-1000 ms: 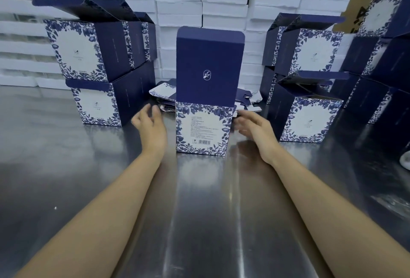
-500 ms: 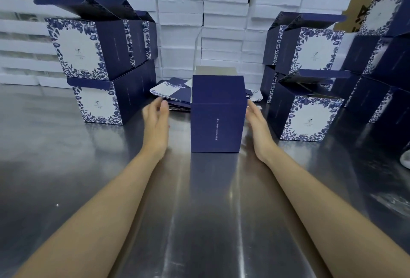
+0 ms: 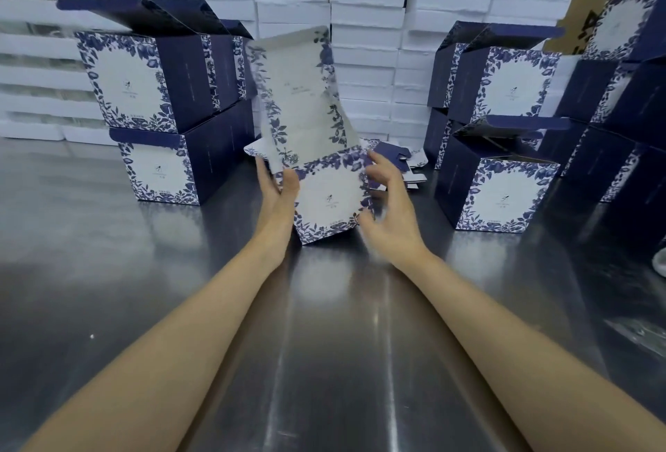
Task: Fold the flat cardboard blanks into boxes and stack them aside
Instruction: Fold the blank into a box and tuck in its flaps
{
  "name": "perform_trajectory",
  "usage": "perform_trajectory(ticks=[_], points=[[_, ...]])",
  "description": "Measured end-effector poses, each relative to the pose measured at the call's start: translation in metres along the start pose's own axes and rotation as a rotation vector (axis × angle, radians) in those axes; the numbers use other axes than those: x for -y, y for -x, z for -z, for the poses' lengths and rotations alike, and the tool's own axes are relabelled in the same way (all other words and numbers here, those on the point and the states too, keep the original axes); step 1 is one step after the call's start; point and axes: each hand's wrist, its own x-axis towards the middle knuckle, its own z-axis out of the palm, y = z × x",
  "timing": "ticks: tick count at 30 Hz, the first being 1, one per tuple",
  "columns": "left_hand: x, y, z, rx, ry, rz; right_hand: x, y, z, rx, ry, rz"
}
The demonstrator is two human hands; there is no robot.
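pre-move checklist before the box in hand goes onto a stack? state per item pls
1. Box held: left hand grips its left edge, ok. Right hand is blurred, contact cannot tell.
2. Lid standing open like the stacked boxes' lids: ok.
3. Box bottom locked: hidden, cannot tell.
4. Box square on the table: tilted, one corner down, not ok.
5. Room on the left stack: its top lid sticks up, cannot tell.
6. Room on the low right box: its flap is raised, cannot tell.
7. More flat blanks behind: ok.
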Motion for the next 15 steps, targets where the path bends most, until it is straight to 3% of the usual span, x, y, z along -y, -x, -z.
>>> perform_trajectory(ticks=[2,7,11,15], points=[[0.002,0.006,-0.004,-0.007,-0.118,-0.126,0.007,0.001,-0.002,0.001,-0.047,0.075],[0.006,-0.001,0.009,0.025,-0.259,-0.333,0.026,0.005,-0.017,-0.133,-0.277,-0.116],[0.012,0.003,0.007,0.022,-0.356,-0.195,0.026,0.003,-0.018,-0.223,-0.085,-0.031],[0.007,0.008,0.009,0.099,-0.296,-0.095,0.024,0.003,-0.015,-0.264,-0.163,-0.11]])
